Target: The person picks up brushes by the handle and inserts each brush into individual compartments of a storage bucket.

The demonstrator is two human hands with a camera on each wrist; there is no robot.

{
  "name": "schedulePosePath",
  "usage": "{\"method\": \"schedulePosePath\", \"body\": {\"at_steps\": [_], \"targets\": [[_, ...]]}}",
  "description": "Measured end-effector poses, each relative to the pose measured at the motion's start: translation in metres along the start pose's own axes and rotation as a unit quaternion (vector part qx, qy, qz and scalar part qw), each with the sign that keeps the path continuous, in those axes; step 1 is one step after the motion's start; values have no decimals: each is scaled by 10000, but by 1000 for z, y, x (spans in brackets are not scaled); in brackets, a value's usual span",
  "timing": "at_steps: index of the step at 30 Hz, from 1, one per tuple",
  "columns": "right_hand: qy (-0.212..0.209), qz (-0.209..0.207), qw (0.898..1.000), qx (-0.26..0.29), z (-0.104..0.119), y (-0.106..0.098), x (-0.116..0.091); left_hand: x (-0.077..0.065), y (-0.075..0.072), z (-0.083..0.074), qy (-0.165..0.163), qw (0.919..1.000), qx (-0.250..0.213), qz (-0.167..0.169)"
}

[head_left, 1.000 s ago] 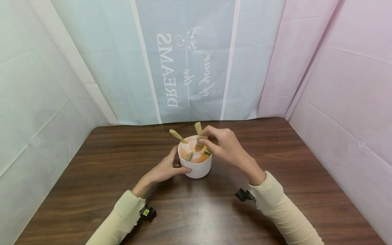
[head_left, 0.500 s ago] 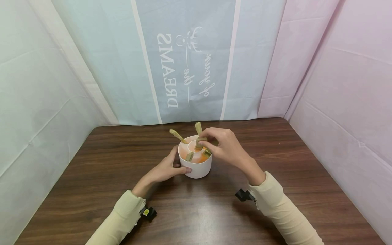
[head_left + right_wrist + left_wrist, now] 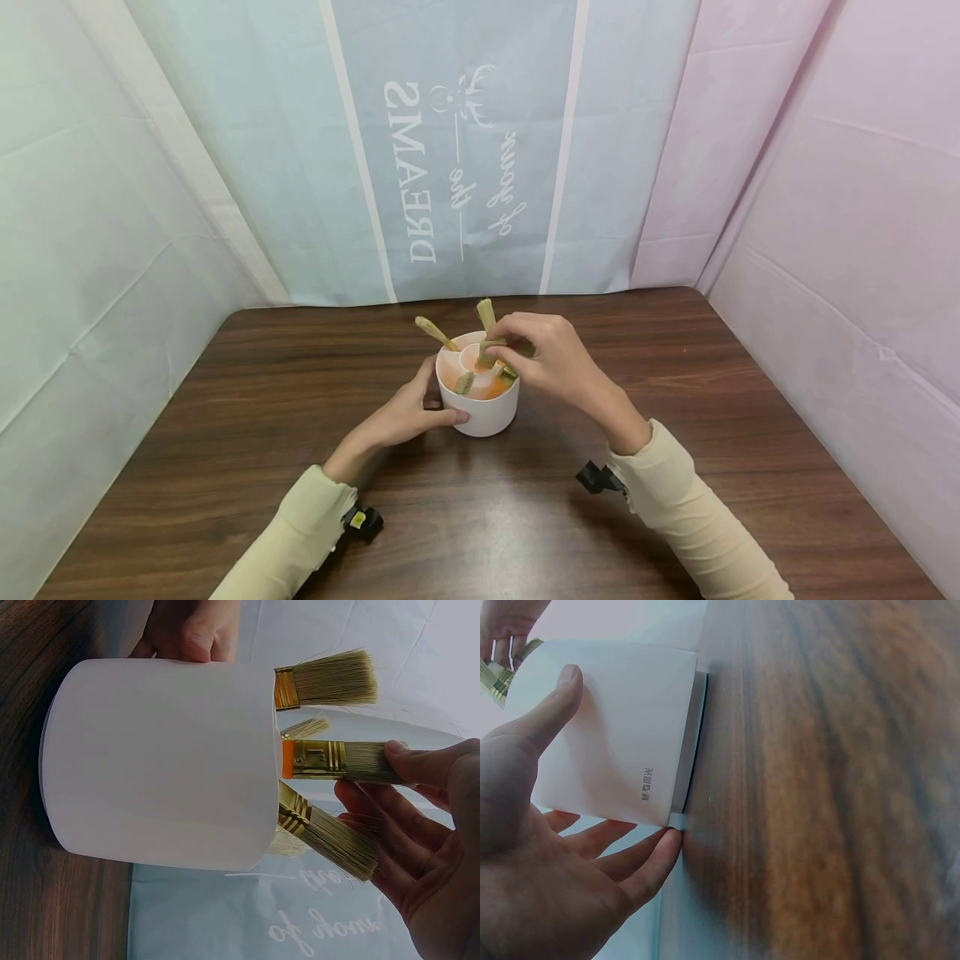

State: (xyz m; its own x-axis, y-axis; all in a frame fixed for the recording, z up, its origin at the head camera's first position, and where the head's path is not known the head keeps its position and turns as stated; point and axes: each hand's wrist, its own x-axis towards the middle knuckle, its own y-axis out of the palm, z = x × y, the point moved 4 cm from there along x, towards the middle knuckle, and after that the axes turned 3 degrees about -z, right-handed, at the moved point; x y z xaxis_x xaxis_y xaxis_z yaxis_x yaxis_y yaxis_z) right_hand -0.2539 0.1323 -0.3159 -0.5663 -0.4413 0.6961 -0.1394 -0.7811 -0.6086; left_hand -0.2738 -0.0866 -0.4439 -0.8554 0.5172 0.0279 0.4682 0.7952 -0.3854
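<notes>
A round white pen holder [image 3: 489, 417], divided inside around a central ring, stands on the table. My left hand [image 3: 401, 415] grips its side, thumb at the front and fingers behind; small printed letters [image 3: 646, 784] show on its wall in the left wrist view. Above the rim, my right hand [image 3: 551, 354] pinches one flat paintbrush [image 3: 315, 759] by its bristles. The orange handle of this brush goes down into the holder, and its metal ferrule shows above the rim. Other paintbrushes stand bristles up around it, one upright [image 3: 330, 679] and one leaning [image 3: 330, 832].
The dark wood-grain table [image 3: 255, 392] ends at a pale blue printed cloth [image 3: 480, 167] behind the holder. White sheets hang at the left [image 3: 112, 208] and right [image 3: 840, 208]. Black wrist cameras sit at the left cuff [image 3: 365, 523] and right cuff [image 3: 596, 477].
The paintbrush in my right hand has sunk a little lower into the holder, the fingers following it down. My left hand and the holder stay where they were.
</notes>
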Motion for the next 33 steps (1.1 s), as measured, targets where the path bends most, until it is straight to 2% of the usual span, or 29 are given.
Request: {"method": "schedulePosePath", "body": {"at_steps": [24,33], "targets": [[32,163,9998,-145,3,1,-2,-1,0,-1,-31,10000,6,15],[-12,242,9988,-422,1,3,-3,-1,1,-1,-43,10000,-2,0]]}}
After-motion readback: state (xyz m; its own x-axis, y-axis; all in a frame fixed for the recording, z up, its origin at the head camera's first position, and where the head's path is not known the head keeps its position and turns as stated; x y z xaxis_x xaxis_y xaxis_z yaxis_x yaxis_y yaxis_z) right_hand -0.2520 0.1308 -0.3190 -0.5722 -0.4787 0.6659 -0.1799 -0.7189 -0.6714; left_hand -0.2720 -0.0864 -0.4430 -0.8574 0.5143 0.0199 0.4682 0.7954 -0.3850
